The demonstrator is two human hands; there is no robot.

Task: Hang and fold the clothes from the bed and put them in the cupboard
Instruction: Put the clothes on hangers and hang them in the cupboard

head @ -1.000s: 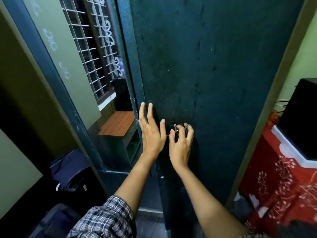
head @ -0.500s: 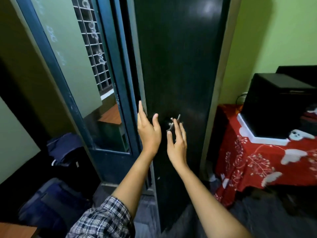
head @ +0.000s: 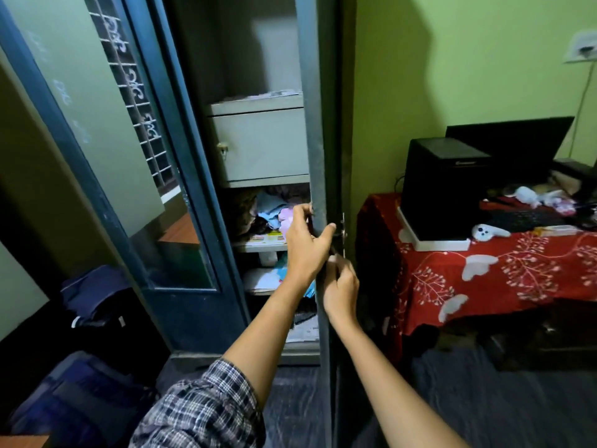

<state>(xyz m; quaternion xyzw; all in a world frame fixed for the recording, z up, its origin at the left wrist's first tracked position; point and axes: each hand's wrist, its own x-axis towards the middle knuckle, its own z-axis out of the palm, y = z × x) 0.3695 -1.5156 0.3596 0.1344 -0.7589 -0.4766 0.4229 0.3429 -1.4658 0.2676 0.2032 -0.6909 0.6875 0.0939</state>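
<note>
The dark green steel cupboard (head: pixel 193 176) stands open in front of me. Its right door (head: pixel 318 124) is turned edge-on to me. My left hand (head: pixel 305 245) grips that door's edge, fingers inside and thumb outside, level with the metal handle (head: pixel 343 232). Just below, my right hand (head: pixel 340 282) curls round the same edge. Inside, a pale locker box (head: pixel 261 147) sits above shelves with crumpled clothes (head: pixel 274 210) and papers. The mirrored left door (head: pixel 97 124) stays closed.
To the right stands a table under a red patterned cloth (head: pixel 504 276), carrying a black speaker (head: pixel 442 189), a monitor and a white controller (head: pixel 487 231). Dark bags (head: pixel 87 392) and a bundle of dark clothes lie on the floor at left.
The right door has swung open towards me, showing the shelves. Both hands went from lying flat on the door near the handle to gripping its edge.
</note>
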